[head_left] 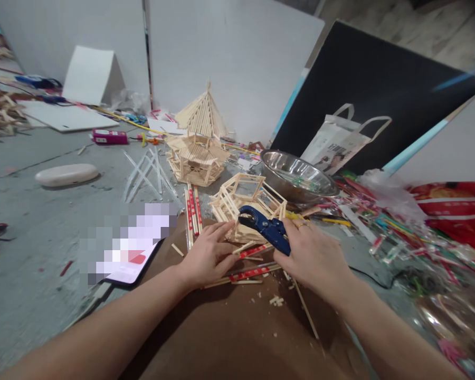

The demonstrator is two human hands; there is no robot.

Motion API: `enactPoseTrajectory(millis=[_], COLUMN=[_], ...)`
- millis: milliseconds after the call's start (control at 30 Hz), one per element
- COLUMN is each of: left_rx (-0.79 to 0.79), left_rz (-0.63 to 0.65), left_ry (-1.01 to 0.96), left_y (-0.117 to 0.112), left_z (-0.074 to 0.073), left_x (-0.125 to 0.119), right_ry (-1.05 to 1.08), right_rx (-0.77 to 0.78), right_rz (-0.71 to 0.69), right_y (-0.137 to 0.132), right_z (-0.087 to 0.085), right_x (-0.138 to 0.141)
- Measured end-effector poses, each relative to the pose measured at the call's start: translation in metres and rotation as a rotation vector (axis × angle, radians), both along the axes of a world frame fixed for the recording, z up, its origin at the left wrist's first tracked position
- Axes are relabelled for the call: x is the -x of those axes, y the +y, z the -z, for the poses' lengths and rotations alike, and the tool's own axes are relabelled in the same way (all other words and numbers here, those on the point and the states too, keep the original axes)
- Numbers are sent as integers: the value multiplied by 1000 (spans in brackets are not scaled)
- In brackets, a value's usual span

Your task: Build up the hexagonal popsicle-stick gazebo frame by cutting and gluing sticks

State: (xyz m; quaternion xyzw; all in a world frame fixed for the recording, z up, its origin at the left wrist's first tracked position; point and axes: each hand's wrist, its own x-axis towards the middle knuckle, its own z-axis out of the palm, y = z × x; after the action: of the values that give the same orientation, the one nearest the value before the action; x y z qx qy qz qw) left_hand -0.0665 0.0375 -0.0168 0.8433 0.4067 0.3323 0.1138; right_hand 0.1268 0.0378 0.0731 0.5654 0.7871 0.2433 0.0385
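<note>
My right hand [311, 250] is closed around the handles of a blue pipe cutter [267, 229]. The cutter's dark curved jaw points left, over a many-sided frame of thin wooden sticks [263, 190]. Beside the jaw, my left hand [211, 253] has its fingers bent together at the frame's near side. A short wooden stick [244, 247] juts out from between them; its other end is hidden. Below both hands, sticks in red-printed wrappers [251, 274] lie on a brown board [221, 332], with small offcuts [276, 301] scattered about.
Behind the frame stands a stick pavilion [200, 153] with a pointed roof. A steel bowl [296, 177] sits at its right, near a white bag [334, 140]. On the left lie a phone [136, 258] and a white case [67, 174]. Wrappers [388, 227] litter the right.
</note>
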Motion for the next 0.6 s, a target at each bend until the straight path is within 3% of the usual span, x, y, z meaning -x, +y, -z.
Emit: enactPoseTrajectory(millis=[400, 600], left_rx=[5, -5], left_rz=[2, -17], left_ry=[-9, -27], left_y=[-1, -2], left_z=[-1, -1], left_x=[0, 1], right_ry=[48, 261], right_rx=[30, 96], right_rz=[-15, 64], right_y=[2, 0], right_z=[-5, -13], right_x=[-3, -33])
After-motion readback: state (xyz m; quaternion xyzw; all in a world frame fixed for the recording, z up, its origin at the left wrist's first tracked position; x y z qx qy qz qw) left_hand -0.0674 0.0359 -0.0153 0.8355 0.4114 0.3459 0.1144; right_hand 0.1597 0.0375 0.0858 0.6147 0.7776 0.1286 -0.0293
